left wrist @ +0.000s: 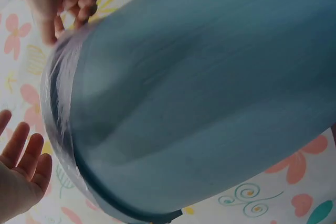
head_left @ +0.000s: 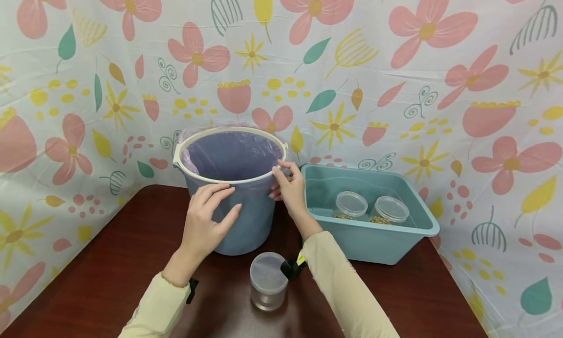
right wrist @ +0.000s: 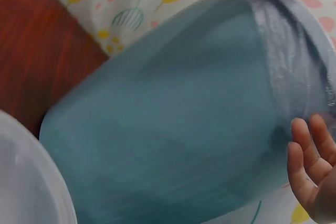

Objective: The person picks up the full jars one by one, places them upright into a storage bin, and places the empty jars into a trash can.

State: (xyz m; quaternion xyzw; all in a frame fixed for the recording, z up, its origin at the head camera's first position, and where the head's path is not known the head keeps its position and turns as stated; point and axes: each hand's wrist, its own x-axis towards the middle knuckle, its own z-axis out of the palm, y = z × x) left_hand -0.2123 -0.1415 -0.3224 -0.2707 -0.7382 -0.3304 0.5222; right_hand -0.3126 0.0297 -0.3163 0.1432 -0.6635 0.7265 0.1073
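A blue-grey trash can (head_left: pixel 242 220) stands on the table, lined with a translucent purplish trash bag (head_left: pixel 211 152). The bag's edge folds out below the can's white rim ring (head_left: pixel 233 180). My left hand (head_left: pixel 204 220) is at the front of the ring, index fingertip right at it, with thumb and fingers apart. At the right side of the ring, my right hand (head_left: pixel 290 184) pinches the edge between thumb and index finger. Its other fingers (right wrist: pixel 310 156) extend beside the bag in the right wrist view.
A lidded clear jar (head_left: pixel 268 281) stands in front of the can, between the forearms. Right of the can is a teal plastic basin (head_left: pixel 369 242) holding two lidded jars (head_left: pixel 352 203) with small tan pieces. A floral-patterned cloth (head_left: pixel 369 83) hangs behind the dark wooden table (head_left: pixel 110 259).
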